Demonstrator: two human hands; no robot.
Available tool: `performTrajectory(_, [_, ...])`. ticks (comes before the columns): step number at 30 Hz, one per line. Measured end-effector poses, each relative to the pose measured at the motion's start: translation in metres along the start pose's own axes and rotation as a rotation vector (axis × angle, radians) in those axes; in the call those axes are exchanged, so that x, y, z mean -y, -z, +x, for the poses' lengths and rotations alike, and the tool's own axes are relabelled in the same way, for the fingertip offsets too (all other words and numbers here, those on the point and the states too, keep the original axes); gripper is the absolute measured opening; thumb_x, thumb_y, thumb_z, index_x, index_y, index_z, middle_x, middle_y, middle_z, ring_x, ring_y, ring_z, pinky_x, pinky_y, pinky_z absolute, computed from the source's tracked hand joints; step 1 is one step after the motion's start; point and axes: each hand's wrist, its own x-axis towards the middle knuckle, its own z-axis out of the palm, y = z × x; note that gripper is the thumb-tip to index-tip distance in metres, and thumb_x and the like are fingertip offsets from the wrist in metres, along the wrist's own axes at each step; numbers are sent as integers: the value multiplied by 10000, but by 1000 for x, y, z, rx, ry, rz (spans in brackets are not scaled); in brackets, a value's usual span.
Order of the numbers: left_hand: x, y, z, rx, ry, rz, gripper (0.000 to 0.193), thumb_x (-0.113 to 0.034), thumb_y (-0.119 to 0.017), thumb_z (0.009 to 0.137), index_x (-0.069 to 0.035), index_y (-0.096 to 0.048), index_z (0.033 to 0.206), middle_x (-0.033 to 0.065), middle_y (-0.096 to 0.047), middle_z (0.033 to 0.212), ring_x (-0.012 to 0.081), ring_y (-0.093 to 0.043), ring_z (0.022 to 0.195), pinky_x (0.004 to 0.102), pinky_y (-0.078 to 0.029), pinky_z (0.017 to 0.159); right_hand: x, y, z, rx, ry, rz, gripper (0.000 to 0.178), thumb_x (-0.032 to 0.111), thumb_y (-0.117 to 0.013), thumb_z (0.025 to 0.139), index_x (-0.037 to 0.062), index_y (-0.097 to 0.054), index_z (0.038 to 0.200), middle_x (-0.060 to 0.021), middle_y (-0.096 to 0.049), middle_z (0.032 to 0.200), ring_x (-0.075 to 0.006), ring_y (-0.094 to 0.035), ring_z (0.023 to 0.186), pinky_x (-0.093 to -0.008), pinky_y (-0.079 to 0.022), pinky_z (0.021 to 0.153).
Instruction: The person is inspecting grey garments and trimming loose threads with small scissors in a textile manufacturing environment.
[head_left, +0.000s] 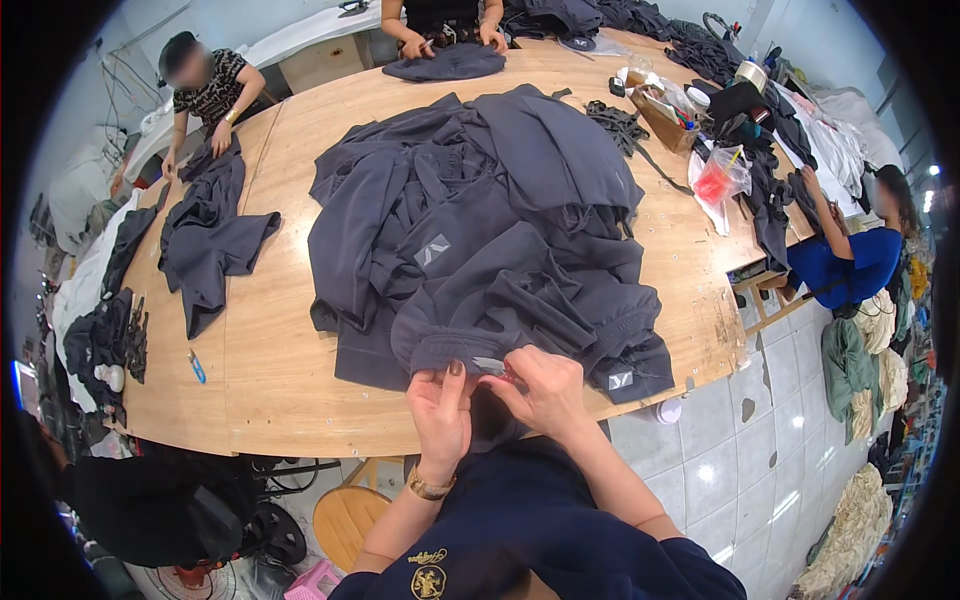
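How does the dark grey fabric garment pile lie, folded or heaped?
Heaped: the garment pile shows overlapping, rumpled layers on the pale wooden table.

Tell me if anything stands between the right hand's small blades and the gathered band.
Nothing visible does: the blades, held in the right hand, overlap the gathered band in view, beside the left hand; contact is unclear.

Your view is bright and evenly lit, with a cool cast. Small white light spots (931,198) glow near the right rim, and glare breaks into patches on the floor tiles (705,472). Shadows stay soft in the folds of the dark garments (390,280) before you. The fisheye bends the edge of the table (290,432) into a curve; toward the black surround, details smear and soften.
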Motion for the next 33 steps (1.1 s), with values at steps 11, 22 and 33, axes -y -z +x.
performTrajectory(11, [1, 6, 0, 23, -8, 126, 136, -63, -504, 931, -5, -510, 1053, 90, -601, 1007, 167, -607, 899, 330, -517, 813, -4, 3, 0, 12, 13, -48, 289, 323, -723, 728, 91, -553, 700, -24, -508, 600, -207, -526, 499, -302, -392, 471])
performTrajectory(22, [-8, 0, 4, 6, 108, -77, 156, -95, -478, 943, -30, -514, 1081, 105, -600, 1064, 199, -609, 955, 355, -518, 826, -4, 1, -3, 23, 25, -53, 284, 306, -733, 716, 87, -553, 693, -21, -522, 602, -210, -532, 500, -308, -389, 477])
performTrajectory(33, [-8, -2, 2, 17, 95, -63, 164, -89, -464, 949, -22, -506, 1093, 111, -597, 1070, 200, -607, 955, 356, -508, 839, -4, 0, -3, 19, 19, -32, 289, 305, -729, 722, 81, -548, 692, -30, -513, 592, -211, -531, 506, -313, -390, 486])
